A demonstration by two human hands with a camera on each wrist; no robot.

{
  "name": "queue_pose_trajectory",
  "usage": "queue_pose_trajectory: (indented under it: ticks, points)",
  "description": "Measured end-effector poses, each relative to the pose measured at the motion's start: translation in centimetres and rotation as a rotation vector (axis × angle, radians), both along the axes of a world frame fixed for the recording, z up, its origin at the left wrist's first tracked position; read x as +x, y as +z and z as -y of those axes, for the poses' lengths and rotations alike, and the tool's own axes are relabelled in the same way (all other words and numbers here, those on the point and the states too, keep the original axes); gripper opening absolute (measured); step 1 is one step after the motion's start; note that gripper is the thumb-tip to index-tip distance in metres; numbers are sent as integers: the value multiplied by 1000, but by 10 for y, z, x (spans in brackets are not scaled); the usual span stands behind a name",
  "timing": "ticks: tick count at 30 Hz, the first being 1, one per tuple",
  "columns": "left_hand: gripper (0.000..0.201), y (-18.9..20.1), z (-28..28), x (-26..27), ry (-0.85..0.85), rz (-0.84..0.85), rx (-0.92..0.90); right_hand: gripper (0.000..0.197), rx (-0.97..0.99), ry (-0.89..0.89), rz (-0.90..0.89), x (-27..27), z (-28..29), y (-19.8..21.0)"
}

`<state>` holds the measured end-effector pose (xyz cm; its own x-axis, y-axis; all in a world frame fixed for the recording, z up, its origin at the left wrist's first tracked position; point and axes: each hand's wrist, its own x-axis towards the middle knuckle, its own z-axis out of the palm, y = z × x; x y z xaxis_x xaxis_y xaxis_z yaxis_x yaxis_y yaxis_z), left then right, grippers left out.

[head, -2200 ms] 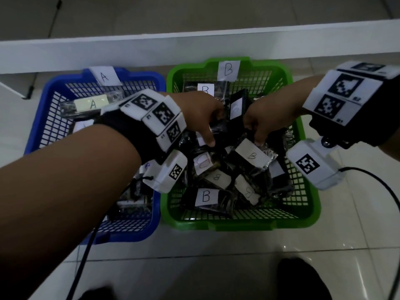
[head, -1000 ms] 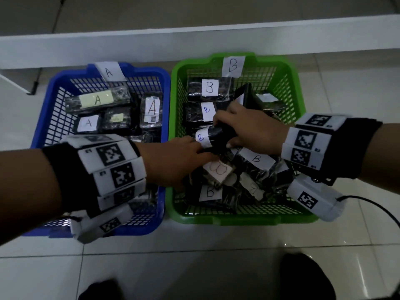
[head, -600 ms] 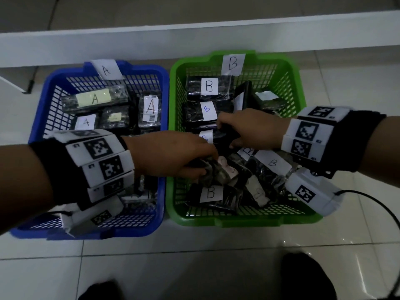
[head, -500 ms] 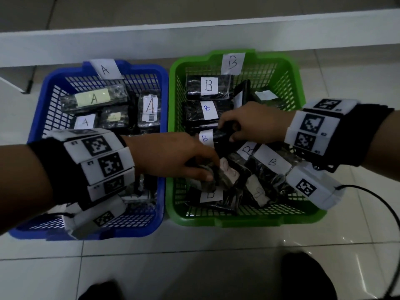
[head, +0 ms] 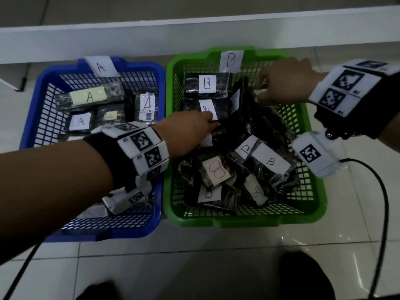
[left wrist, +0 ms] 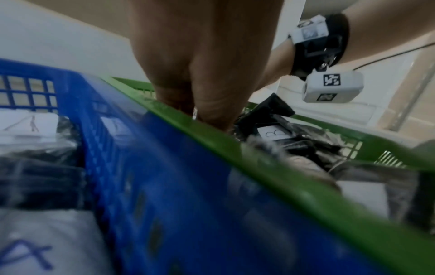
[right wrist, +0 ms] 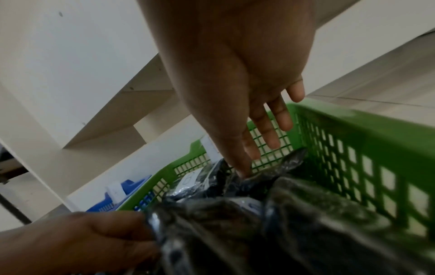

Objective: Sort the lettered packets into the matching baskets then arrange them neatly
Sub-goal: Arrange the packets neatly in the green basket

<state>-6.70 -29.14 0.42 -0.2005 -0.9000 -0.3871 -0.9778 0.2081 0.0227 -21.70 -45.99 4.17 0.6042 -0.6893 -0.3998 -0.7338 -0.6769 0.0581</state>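
Note:
The blue basket [head: 30, 126] tagged A holds several black packets marked A [head: 88, 97]. To its right, the green basket [head: 311, 131] tagged B has two B packets [head: 206, 83] laid flat in its left column, and several lie jumbled at the front. My left hand [head: 213, 125] reaches over the blue rim and grips the end of a black packet [head: 225, 131] below those two. The right wrist view shows my left hand's thumb [right wrist: 117, 230] on top of that packet. At the back right, my right hand [head: 259, 95] pinches the plastic edge of another black packet [right wrist: 287, 163], its other fingers [right wrist: 277, 119] straight.
A long white ledge [head: 194, 33] runs just behind both baskets. The baskets stand side by side on a pale tiled floor [head: 194, 267]. A black cable [head: 383, 213] hangs from my right wrist past the green basket's right side. Dark feet [head: 303, 276] show at the bottom.
My left hand let go of the crumpled red-B packet at the front and moved back to the left column. My right hand left that column's packet and went to the back right corner.

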Motion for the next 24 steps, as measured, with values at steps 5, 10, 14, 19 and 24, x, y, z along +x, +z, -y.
queue_pose_trajectory:
  ticks: [5,10,14,19,24]
  points:
    - [58,1,3,1,-19,94,-41,47,-14,92,-158,-7,0,-8]
    - [39,5,-3,6,5,-61,-50,49,92,135,-114,-1,-7,1]
    - [37,10,-3,1,-8,-48,-20,54,138,171,-139,0,-10,3]
    - [32,26,7,-13,-116,24,-140,46,280,201,-159,2,-10,16]
    - [33,15,12,-51,38,-236,4,50,436,399,-342,10,-20,26]
